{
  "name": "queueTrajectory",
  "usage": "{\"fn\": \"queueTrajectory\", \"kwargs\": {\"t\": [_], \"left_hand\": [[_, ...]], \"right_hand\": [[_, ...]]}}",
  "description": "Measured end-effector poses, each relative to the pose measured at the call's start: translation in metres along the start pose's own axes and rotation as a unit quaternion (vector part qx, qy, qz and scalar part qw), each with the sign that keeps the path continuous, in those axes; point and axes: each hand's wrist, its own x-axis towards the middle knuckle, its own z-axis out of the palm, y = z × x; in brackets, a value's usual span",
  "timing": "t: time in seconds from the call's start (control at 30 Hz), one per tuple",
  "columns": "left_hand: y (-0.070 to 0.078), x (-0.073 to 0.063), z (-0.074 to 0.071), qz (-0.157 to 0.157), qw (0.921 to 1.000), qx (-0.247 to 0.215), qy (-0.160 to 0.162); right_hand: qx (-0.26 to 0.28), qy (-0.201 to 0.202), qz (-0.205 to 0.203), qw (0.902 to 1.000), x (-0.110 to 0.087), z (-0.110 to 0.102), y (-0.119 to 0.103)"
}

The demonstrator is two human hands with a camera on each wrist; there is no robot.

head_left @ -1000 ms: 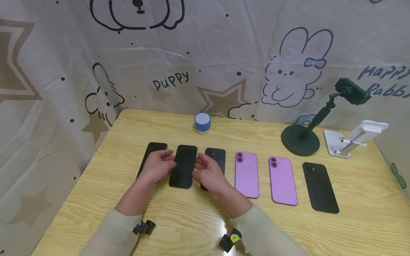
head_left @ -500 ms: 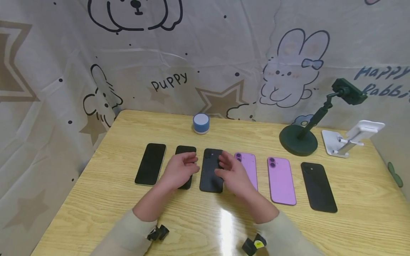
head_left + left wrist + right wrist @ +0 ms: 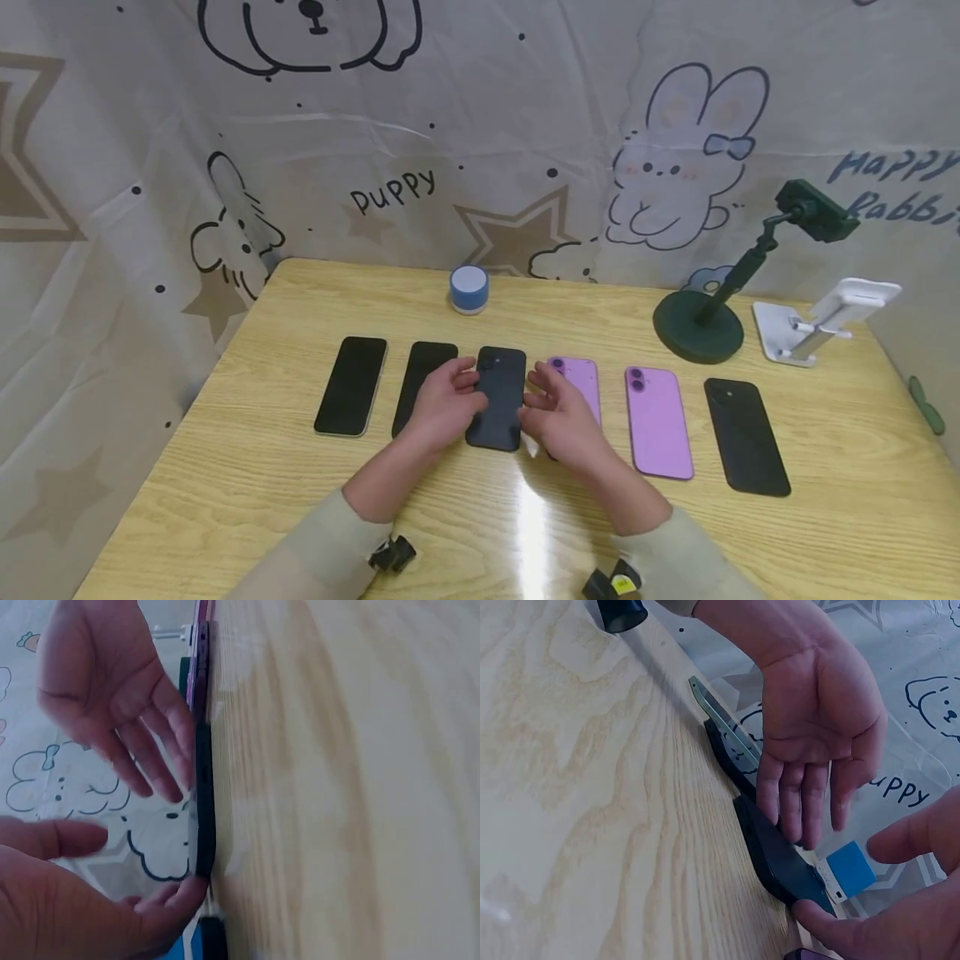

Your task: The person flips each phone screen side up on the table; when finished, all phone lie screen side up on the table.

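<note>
Hands (image 3: 502, 404) palms inward, fingers straight, flanking black phone (image 3: 497, 397).

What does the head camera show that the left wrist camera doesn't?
Only the head view shows the whole row: six phones on the wooden table, a blue speaker, a green phone stand and a white stand. Only the left wrist view shows the black phone edge-on, lying flat. Both show the left hand and right hand flanking that phone, fingers straight.
</note>
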Motion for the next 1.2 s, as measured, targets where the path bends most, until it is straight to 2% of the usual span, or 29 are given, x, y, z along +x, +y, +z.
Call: {"fn": "queueTrajectory", "kwargs": {"t": [0.1, 0.2, 0.37, 0.7, 0.83, 0.97, 1.1, 1.2], "left_hand": [[0.001, 0.001, 0.004, -0.005, 0.9991, -0.014, 0.039], [0.002, 0.001, 0.006, -0.008, 0.9982, -0.021, 0.056], [0.001, 0.0, 0.006, -0.004, 0.9984, -0.031, 0.048], [0.003, 0.001, 0.0, -0.019, 0.9912, -0.124, 0.043], [0.006, 0.001, -0.003, -0.013, 0.9858, -0.163, 0.04], [0.01, -0.001, -0.005, -0.005, 0.9826, -0.184, 0.025], [0.013, -0.002, -0.006, 0.005, 0.981, -0.194, -0.011], [0.014, -0.002, -0.006, 0.011, 0.9763, -0.212, -0.041]], "right_hand": [[-0.001, 0.01, 0.004, 0.9999, 0.003, 0.001, 0.0], [-0.001, 0.027, 0.008, 0.9996, 0.005, 0.003, 0.0], [0.027, 0.056, 0.011, 0.998, 0.006, 0.009, 0.001], [0.102, 0.107, 0.005, 0.9889, 0.009, 0.02, 0.004], [0.095, 0.12, 0.001, 0.9882, 0.008, 0.023, 0.004], [0.07, 0.116, -0.007, 0.9908, 0.007, 0.025, 0.004], [0.061, 0.106, -0.014, 0.9924, 0.007, 0.027, 0.006], [0.077, 0.091, -0.021, 0.9926, 0.008, 0.027, 0.007]]}}
